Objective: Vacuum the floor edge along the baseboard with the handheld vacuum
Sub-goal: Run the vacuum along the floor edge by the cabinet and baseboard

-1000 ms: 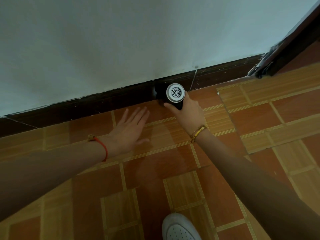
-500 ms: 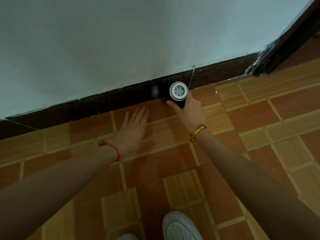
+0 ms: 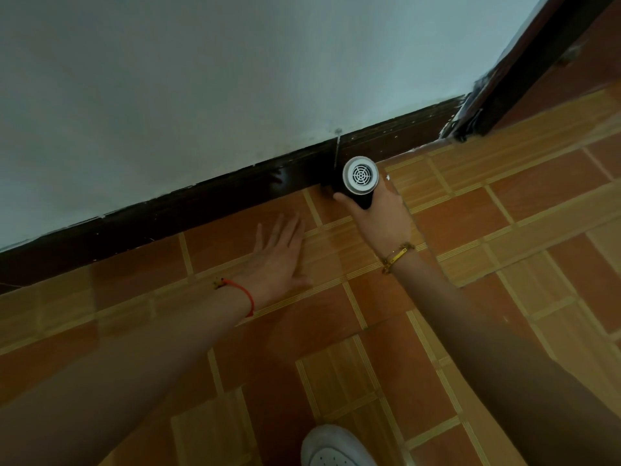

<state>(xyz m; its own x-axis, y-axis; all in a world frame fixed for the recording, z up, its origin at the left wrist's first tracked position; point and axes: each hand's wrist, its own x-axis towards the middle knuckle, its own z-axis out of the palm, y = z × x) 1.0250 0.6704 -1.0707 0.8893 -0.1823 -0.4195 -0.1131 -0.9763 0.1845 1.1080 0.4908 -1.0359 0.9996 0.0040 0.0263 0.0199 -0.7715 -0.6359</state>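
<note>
Across the upper half: wall (image 3: 235,79), pale, painted, plain.
Below it: floor (image 3: 504,264), glossy tiles in orange-brown and tan blocks.
Between the two: baseboard (image 3: 201,210), dark brown, paint-flecked along the top edge, broken by one vertical joint (image 3: 336,153).
At upper right: door frame (image 3: 524,68), dark, meeting the baseboard at the corner.
Left of centre: left hand (image 3: 279,260), flat on the floor, palm down, fingers straight and close together, holding nothing; near the baseboard, not touching it. Red string bracelet (image 3: 247,295) at the wrist.
Right of centre: right hand (image 3: 381,223), wrapped round the black body of the vacuum (image 3: 359,178), thumb on its left side. Gold bracelet (image 3: 398,252) at the wrist.
At bottom centre: shoe (image 3: 336,447), white, toe only.
At the foot of the baseboard, just beside the joint and right of the left hand: vacuum, a short black cylinder with a silver-ringed grille. Front end hidden; contact with floor or board not discernible.
Hazards, as judged: front end tipped off the floor edge by a tilted wrist, leaving dust in the seam; dark paint scuffed if pressed hard into the board; snagging at the joint or the door-frame corner on a rightward pass; balance lost through a palm sliding on glossy tile.
Heading: grille end up and back toward the camera, hidden front end down and away into the seam. Long axis steep, strongly foreshortened, crossing the baseboard line, not running along it.
</note>
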